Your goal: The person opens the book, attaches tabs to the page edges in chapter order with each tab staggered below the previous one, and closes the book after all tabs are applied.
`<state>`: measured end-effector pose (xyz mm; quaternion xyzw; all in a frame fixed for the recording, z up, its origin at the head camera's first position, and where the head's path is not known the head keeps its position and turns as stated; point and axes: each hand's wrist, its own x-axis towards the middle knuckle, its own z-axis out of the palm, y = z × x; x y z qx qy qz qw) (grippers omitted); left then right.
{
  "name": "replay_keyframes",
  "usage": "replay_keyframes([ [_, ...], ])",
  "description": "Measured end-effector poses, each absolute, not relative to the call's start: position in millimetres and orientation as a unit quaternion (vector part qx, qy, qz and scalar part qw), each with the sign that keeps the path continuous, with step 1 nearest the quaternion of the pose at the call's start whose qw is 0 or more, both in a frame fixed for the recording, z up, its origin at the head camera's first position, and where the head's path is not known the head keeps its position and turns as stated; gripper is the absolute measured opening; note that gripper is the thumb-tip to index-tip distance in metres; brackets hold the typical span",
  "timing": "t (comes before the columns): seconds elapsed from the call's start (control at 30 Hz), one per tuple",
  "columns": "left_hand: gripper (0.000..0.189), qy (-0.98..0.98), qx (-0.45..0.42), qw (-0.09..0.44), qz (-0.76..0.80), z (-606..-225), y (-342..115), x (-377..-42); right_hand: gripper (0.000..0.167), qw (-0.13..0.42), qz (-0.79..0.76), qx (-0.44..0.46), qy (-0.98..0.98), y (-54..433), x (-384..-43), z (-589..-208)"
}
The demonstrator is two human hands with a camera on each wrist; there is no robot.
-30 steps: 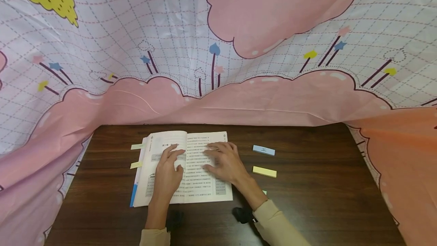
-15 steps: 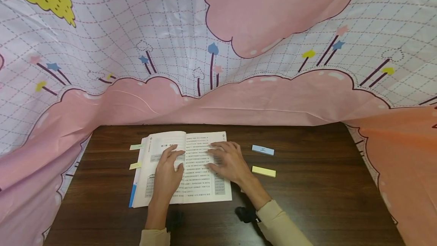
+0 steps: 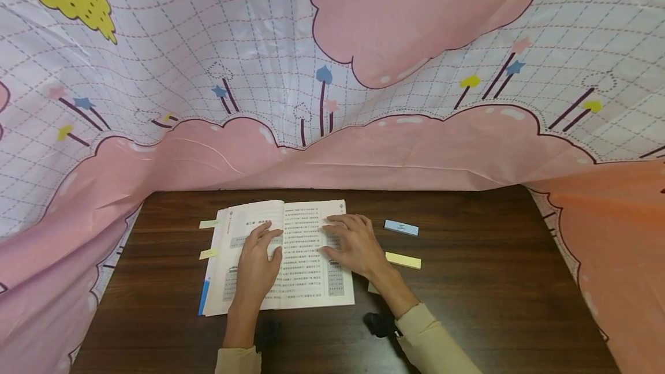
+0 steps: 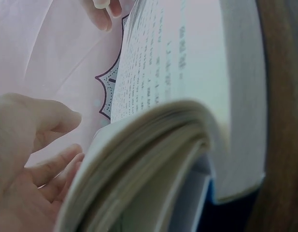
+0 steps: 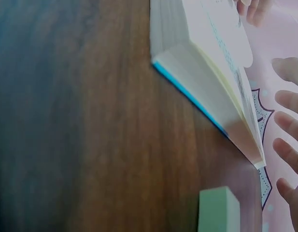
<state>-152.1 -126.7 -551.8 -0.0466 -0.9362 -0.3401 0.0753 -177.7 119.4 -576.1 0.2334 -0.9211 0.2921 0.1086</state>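
Observation:
A thick open book (image 3: 301, 298) lies on the dark wooden table, with printed text on both pages. My left hand (image 3: 258, 267) is over its left page, fingers loosely bent toward the middle fold; whether it touches the paper I cannot tell. Above the right page is my right hand (image 3: 355, 247). Its fingers are spread and hold nothing, and the right wrist view shows them apart from the book. Two sticky tabs, a green one (image 3: 208, 224) and a yellow one (image 3: 208, 254), stick out from the book's left edge.
Right of the book lie a blue sticky-note pad (image 3: 402, 227) and a yellow sticky-note pad (image 3: 403, 260). A green pad (image 5: 214, 210) lies by the book's right edge, mostly hidden by my forearm in the head view. A patterned curtain (image 3: 332, 172) hangs behind the table (image 3: 493, 258).
My right hand has shifted slightly to the right over the right page. The left hand stays nearly in place, and the book lies as before.

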Motion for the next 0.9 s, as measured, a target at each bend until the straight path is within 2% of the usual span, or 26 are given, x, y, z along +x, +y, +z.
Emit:
replay_keyframes([
  [0.67, 0.035, -0.943, -0.049, 0.069, -0.321, -556.5, -125.3, -158.9, 0.040, 0.156, 0.291, 0.219, -0.918, 138.2, -182.4, -577.7],
  [0.9, 0.035, -0.945, -0.039, 0.069, -0.318, -559.3, -125.9, -152.9, 0.041, 0.148, 0.292, 0.222, -0.918, 140.8, -177.9, -580.8],
])
